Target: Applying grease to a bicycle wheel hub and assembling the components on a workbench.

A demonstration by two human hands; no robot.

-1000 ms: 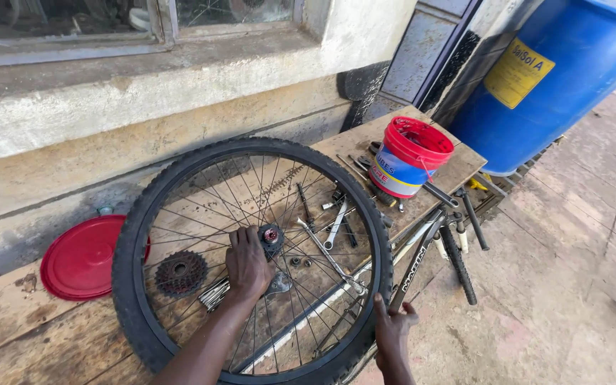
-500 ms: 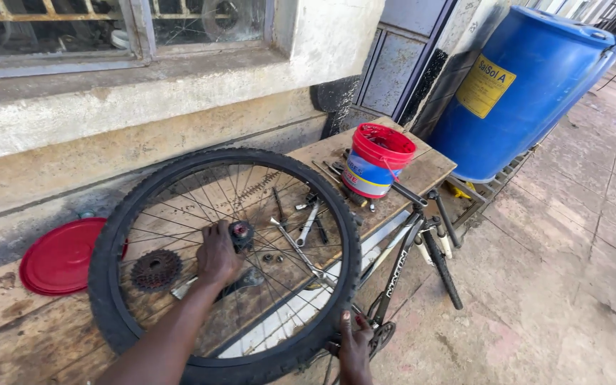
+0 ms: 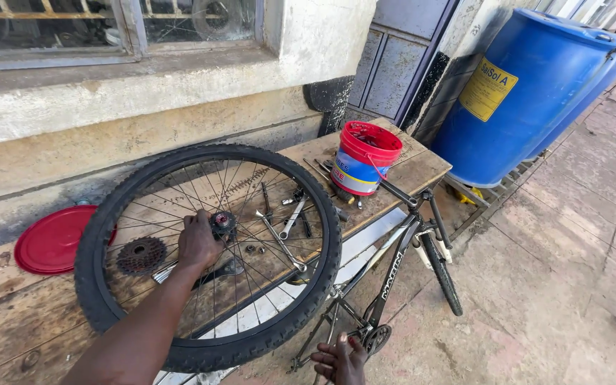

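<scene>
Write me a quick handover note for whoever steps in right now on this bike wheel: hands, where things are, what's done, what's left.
Left hand: gripping the hub at the centre of the wheel, which lies flat on the wooden bench.
Right hand: low at the bench's near edge, by the bike frame; whether it grips anything is unclear.
Sprocket cluster is off the wheel, lying on the bench inside the rim. Wrenches and small parts lie beneath the spokes. Red bucket stands at the bench's far end, red lid to the left.
Left: hub work appears unfinished; sprocket cluster not refitted, wheel not on frame.
</scene>
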